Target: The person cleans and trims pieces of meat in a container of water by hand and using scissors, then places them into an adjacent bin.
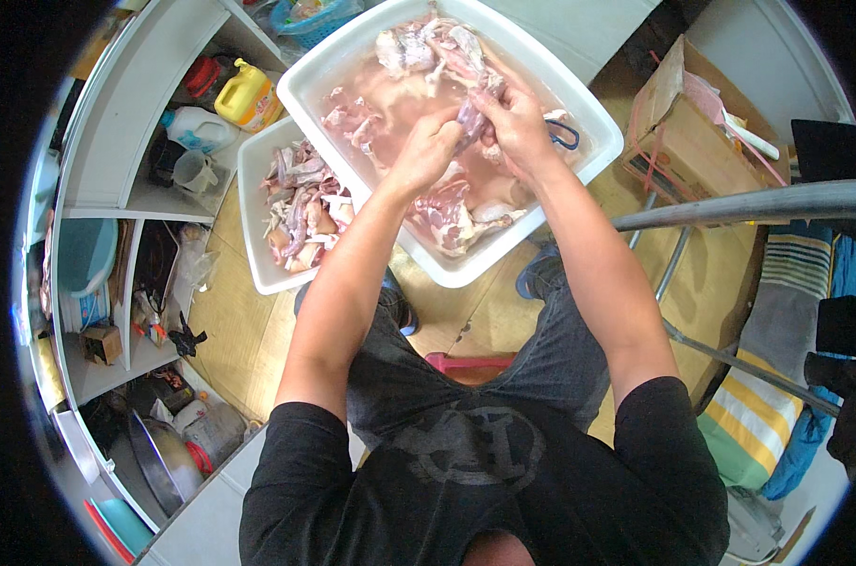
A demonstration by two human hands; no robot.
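I watch the left hand and the right hand meet above a large white tub, both gripping a pinkish piece of raw meat; I cannot tell how each finger sits. Below them I see cloudy pink water, with a pale clump of meat at the far side and a bigger cut at the near side. A dark blue loop lies to the right of the right hand. On the left, a smaller white tub holds many more pieces.
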